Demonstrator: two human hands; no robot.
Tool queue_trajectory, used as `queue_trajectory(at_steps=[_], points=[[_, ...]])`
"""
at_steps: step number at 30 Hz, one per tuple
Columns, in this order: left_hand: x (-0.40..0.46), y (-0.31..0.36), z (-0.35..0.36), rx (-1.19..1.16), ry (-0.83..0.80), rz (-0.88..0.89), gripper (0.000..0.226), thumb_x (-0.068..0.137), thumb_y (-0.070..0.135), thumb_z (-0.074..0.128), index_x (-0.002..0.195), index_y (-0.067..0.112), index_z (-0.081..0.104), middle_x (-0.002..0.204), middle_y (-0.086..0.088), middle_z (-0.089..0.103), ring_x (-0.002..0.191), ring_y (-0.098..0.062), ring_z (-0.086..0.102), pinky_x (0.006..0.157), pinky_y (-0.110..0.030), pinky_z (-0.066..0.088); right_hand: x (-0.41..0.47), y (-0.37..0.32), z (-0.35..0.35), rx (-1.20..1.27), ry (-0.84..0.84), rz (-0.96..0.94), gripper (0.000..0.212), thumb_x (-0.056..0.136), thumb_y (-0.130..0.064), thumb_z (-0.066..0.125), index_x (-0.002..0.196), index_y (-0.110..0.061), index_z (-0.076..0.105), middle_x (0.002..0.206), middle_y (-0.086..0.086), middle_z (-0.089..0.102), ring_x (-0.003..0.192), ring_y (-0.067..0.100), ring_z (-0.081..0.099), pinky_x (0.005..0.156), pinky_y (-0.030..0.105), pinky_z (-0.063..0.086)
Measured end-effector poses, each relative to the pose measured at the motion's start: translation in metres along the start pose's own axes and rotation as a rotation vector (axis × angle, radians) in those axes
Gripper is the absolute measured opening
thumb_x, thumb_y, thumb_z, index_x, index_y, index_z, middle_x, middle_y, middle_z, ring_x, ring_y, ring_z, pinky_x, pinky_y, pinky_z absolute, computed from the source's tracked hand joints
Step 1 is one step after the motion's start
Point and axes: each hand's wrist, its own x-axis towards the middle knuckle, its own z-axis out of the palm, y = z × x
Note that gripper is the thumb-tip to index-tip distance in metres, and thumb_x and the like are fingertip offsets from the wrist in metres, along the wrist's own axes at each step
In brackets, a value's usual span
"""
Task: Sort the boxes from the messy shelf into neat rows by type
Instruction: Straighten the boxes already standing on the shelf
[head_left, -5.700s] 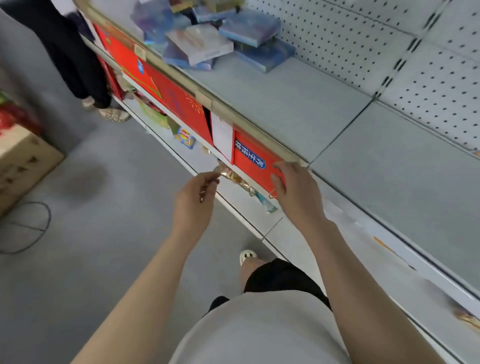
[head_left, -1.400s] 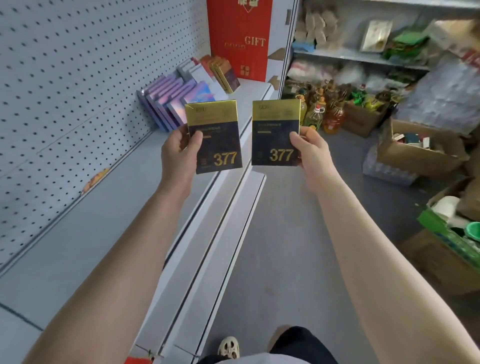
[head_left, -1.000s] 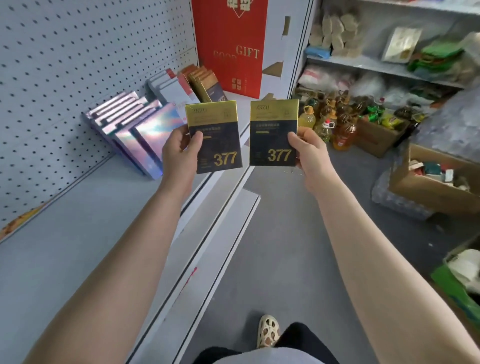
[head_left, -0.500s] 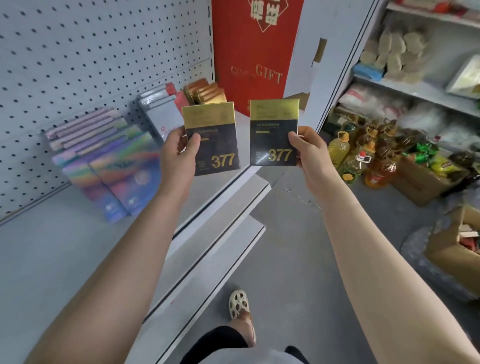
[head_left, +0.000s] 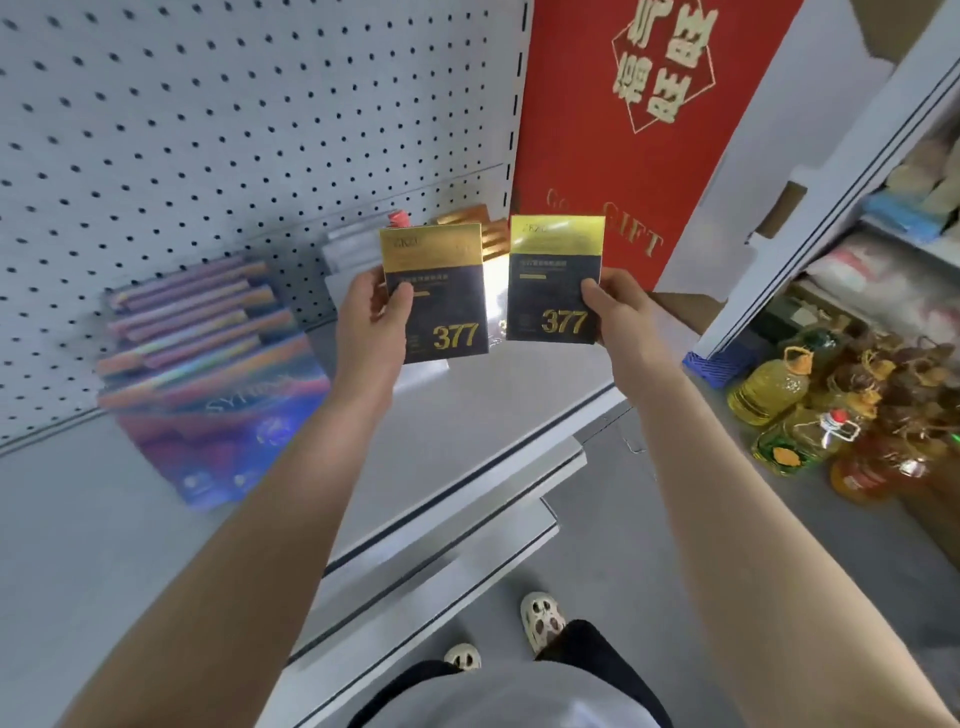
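Across the left of the frame, our grey metal shelf (head_left: 78, 545) carries a leaning row of iridescent purple boxes (head_left: 208, 395). At centre we hold two matching black-and-gold "377" boxes upright, presumably to join the gold ones behind: left hand (head_left: 371, 325) grips one (head_left: 441, 291), right hand (head_left: 626, 312) pinches the other (head_left: 553, 275).

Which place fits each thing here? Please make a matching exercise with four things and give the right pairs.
Things:
1. left box
2. purple boxes
3. red gift box
4. oil bottles

Places:
A. on the floor, at the right
B. in a row against the pegboard
C. held in the left hand
D. upright at the shelf's far end

Pairs: 1-C, 2-B, 3-D, 4-A
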Motion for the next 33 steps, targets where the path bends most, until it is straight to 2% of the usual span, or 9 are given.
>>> queue_trajectory(at_steps=[5, 10, 12, 16, 19, 22, 27, 30, 33], points=[[0.012, -0.008, 0.011, 0.016, 0.13, -0.052, 0.015, 0.097, 0.025, 0.054, 0.107, 0.036, 0.057, 0.103, 0.01, 0.065, 0.098, -0.012, 0.065, 0.092, -0.043, 0.055, 0.06, 0.025, -0.001, -0.102, -0.125, -0.01, 0.013, 0.096, -0.016, 0.059, 0.099, -0.029, 0.058, 0.089, -0.011, 0.065, 0.071, -0.002, 0.066, 0.058, 0.015, 0.05], [0.014, -0.014, 0.027, -0.047, 0.259, -0.048, 0.018, 0.098, 0.014, 0.054, 0.114, 0.018, 0.059, 0.094, 0.009, 0.066, 0.083, -0.005, 0.063, 0.078, -0.03, 0.055, 0.108, 0.057, 0.001, -0.32, -0.381, 0.027, 0.015, 0.095, -0.015, 0.062, 0.105, -0.023, 0.056, 0.087, -0.001, 0.067, 0.078, 0.017, 0.064, 0.073, 0.034, 0.05], [0.012, -0.015, 0.033, -0.093, 0.295, -0.062, 0.017, 0.098, 0.011, 0.053, 0.112, 0.018, 0.059, 0.091, 0.011, 0.067, 0.08, -0.002, 0.064, 0.075, -0.028, 0.056, 0.12, 0.067, 0.002, -0.387, -0.417, 0.037, 0.02, 0.089, -0.014, 0.068, 0.105, -0.02, 0.057, 0.088, 0.002, 0.067, 0.08, 0.021, 0.064, 0.072, 0.031, 0.048], [0.003, -0.018, 0.041, -0.111, 0.308, -0.102, 0.02, 0.098, 0.01, 0.052, 0.102, 0.029, 0.059, 0.099, 0.003, 0.068, 0.093, -0.017, 0.065, 0.088, -0.046, 0.057, 0.138, 0.076, 0.001, -0.541, -0.372, -0.028, 0.032, 0.077, -0.015, 0.08, 0.098, -0.021, 0.056, 0.093, 0.001, 0.069, 0.084, 0.02, 0.064, 0.077, 0.033, 0.049], [0.0, -0.02, 0.047, -0.099, 0.328, -0.124, 0.02, 0.099, 0.011, 0.052, 0.104, 0.03, 0.058, 0.103, 0.001, 0.068, 0.101, -0.024, 0.066, 0.09, -0.048, 0.056, 0.149, 0.075, 0.005, -0.68, -0.382, -0.058, 0.031, 0.081, -0.019, 0.077, 0.104, -0.02, 0.056, 0.095, 0.0, 0.066, 0.085, 0.019, 0.062, 0.077, 0.034, 0.049], [-0.002, -0.021, 0.052, -0.088, 0.337, -0.141, 0.019, 0.099, 0.012, 0.052, 0.108, 0.028, 0.056, 0.105, 0.0, 0.068, 0.1, -0.023, 0.067, 0.088, -0.047, 0.057, 0.154, 0.074, 0.01, -0.78, -0.39, -0.084, 0.031, 0.084, -0.021, 0.074, 0.111, -0.016, 0.059, 0.093, -0.001, 0.063, 0.081, 0.019, 0.058, 0.062, 0.028, 0.042], [-0.003, -0.024, 0.058, -0.067, 0.309, -0.153, 0.019, 0.1, 0.016, 0.052, 0.117, 0.023, 0.054, 0.112, -0.003, 0.068, 0.102, -0.023, 0.068, 0.084, -0.042, 0.058, 0.154, 0.076, 0.01, -0.783, -0.394, -0.048, 0.038, 0.084, -0.022, 0.074, 0.116, -0.012, 0.058, 0.093, 0.0, 0.062, 0.087, 0.022, 0.059, 0.07, 0.029, 0.039], [-0.006, -0.025, 0.065, -0.076, 0.273, -0.156, 0.019, 0.101, 0.016, 0.051, 0.118, 0.024, 0.053, 0.116, -0.003, 0.066, 0.105, -0.022, 0.067, 0.082, -0.038, 0.059, 0.149, 0.071, 0.006, -0.713, -0.361, -0.052, 0.046, 0.084, -0.019, 0.073, 0.124, -0.012, 0.051, 0.105, 0.003, 0.063, 0.094, 0.022, 0.06, 0.077, 0.033, 0.045], [-0.006, -0.028, 0.073, -0.078, 0.241, -0.164, 0.02, 0.101, 0.017, 0.05, 0.119, 0.025, 0.052, 0.118, -0.002, 0.065, 0.106, -0.021, 0.066, 0.083, -0.038, 0.059, 0.143, 0.049, 0.004, -0.585, -0.241, -0.213, 0.035, 0.09, -0.021, 0.068, 0.122, -0.018, 0.052, 0.102, -0.004, 0.063, 0.086, 0.01, 0.06, 0.077, 0.031, 0.049]])
